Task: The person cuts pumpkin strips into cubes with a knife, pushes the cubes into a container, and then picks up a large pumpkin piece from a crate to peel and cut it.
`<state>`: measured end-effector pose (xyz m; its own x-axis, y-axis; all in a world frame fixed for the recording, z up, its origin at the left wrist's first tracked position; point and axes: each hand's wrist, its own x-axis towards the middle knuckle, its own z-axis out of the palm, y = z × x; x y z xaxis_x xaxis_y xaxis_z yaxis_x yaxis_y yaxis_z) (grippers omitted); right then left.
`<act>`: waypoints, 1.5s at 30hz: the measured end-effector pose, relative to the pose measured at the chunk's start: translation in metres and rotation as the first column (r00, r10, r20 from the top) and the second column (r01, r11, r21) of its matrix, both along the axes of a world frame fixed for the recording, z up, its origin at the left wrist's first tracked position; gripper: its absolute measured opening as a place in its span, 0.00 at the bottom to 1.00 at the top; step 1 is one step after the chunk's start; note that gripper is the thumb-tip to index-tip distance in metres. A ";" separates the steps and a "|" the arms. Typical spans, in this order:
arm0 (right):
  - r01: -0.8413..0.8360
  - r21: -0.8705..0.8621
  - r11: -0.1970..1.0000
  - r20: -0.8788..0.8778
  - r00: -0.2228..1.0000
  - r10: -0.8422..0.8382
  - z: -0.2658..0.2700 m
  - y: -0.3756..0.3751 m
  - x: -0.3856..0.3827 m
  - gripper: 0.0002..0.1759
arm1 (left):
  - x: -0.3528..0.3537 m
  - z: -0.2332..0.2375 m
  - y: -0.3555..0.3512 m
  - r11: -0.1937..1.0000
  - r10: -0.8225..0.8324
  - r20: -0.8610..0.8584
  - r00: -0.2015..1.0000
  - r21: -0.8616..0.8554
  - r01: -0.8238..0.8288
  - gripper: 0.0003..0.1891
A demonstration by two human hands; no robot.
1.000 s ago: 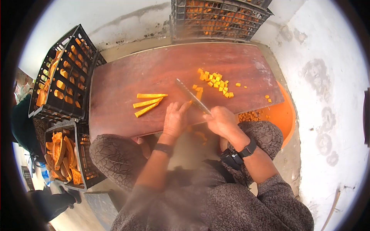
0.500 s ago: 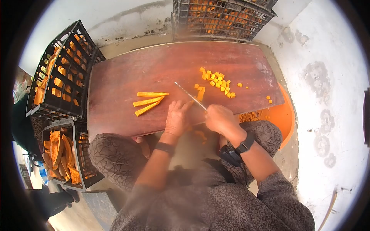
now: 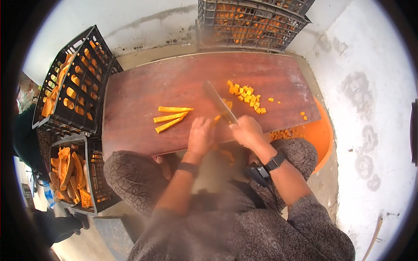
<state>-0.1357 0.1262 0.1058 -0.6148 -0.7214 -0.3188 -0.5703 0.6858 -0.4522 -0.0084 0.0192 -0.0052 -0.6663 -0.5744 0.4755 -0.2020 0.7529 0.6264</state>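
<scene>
My right hand is wrapped around the handle of a knife. Its broad blade points up and to the left over the reddish-brown board. Close to the blade's left side, my left hand has its fingers pressed together on an orange pumpkin strip, mostly hidden by them. Cut pumpkin shows just beyond the blade. Several pumpkin cubes lie in a loose pile to the right of the knife. To the left of my left hand, three pumpkin strips fan out on the board.
An orange tub with cubes in it sits under the board's right end. Black crates of pumpkin pieces stand at the left, with a lower crate nearer me. More crates are stacked behind the board. Another person's leg shows at lower left.
The knife blade has turned from edge-on to showing its broad side, tilting left. My left hand stays by the strip. The whole view has shifted slightly.
</scene>
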 end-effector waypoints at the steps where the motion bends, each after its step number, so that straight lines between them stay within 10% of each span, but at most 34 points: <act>1: -0.002 0.001 1.000 -0.002 1.000 0.002 0.002 0.004 0.002 0.14 | 0.000 0.000 0.000 1.000 -0.006 -0.004 1.000 -0.001 0.006 0.13; 30: -0.223 0.142 0.964 -0.123 0.963 0.241 0.010 0.005 0.005 0.08 | -0.009 0.000 -0.005 0.997 -0.040 0.052 0.998 0.065 0.037 0.10; 45: -0.016 0.086 0.996 -0.018 1.000 0.017 0.000 -0.002 0.001 0.11 | -0.005 0.001 -0.004 0.998 -0.015 0.033 0.999 0.059 0.013 0.11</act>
